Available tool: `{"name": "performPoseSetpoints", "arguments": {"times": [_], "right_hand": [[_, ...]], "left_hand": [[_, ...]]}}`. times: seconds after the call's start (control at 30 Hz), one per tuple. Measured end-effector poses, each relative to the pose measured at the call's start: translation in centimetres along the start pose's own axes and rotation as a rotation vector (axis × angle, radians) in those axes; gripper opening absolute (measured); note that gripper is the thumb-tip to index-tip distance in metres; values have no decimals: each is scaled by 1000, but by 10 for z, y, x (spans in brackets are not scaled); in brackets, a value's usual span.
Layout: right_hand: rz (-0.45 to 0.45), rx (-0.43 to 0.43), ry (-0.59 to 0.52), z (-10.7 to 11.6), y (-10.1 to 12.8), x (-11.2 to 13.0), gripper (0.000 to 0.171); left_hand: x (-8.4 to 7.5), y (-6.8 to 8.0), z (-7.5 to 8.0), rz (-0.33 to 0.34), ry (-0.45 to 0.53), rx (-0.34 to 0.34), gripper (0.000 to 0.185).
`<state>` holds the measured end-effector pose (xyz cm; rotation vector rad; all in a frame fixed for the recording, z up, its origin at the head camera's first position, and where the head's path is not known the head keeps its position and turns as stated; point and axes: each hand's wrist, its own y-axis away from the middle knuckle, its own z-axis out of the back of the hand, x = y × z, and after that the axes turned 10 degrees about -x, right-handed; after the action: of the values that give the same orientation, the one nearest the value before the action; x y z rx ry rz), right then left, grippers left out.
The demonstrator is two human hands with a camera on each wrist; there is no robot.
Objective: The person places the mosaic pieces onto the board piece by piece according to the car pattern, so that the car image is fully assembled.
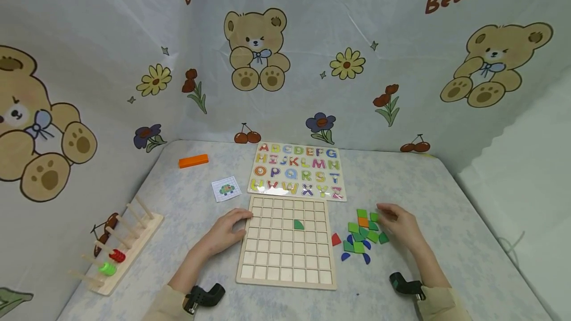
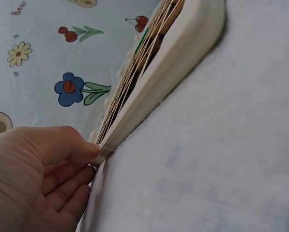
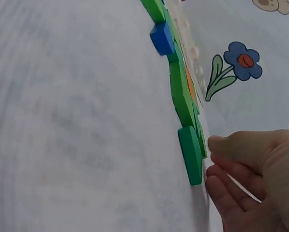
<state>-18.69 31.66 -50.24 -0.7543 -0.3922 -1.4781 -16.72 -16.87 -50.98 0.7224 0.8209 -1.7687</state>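
Head view: left hand [image 1: 225,234] rests on the left edge of the wooden grid board [image 1: 287,242], fingers relaxed and lying over the top-left cells. One green piece [image 1: 299,224] sits in the grid. Right hand [image 1: 399,227] is over the pile of green tiles [image 1: 363,232] just right of the board, fingers loosely curled; can't tell if they pinch one.

Left wrist: thumb and fingertips [image 2: 86,152] touch the board's edge [image 2: 149,92].

Right wrist: fingers [image 3: 226,145] just beside a green tile [image 3: 190,154], contact unclear.
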Motion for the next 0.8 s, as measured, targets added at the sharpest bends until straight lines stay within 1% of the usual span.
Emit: {"name": "performPoseSetpoints", "arguments": {"times": [0.23,0.37,0.53,0.67,0.73,0.8], "right_hand": [[52,-9,15,-2,3,-3,36],[78,-6,12,-3,5,-1,33],[108,-11,30,-6,7,-5,31],[104,-21,30,-6,8,-8,31],[93,-32,31,-4,9,-7,31],[102,-50,25,-1,8,-3,31]], "left_hand": [[-1,0,0,-2,2,1,43],[0,0,-1,2,1,1,43],[1,1,-1,13,19,1,43],[1,1,-1,18,27,3,43],[1,1,-1,19,28,5,43],[1,0,-1,15,26,5,42]]}}
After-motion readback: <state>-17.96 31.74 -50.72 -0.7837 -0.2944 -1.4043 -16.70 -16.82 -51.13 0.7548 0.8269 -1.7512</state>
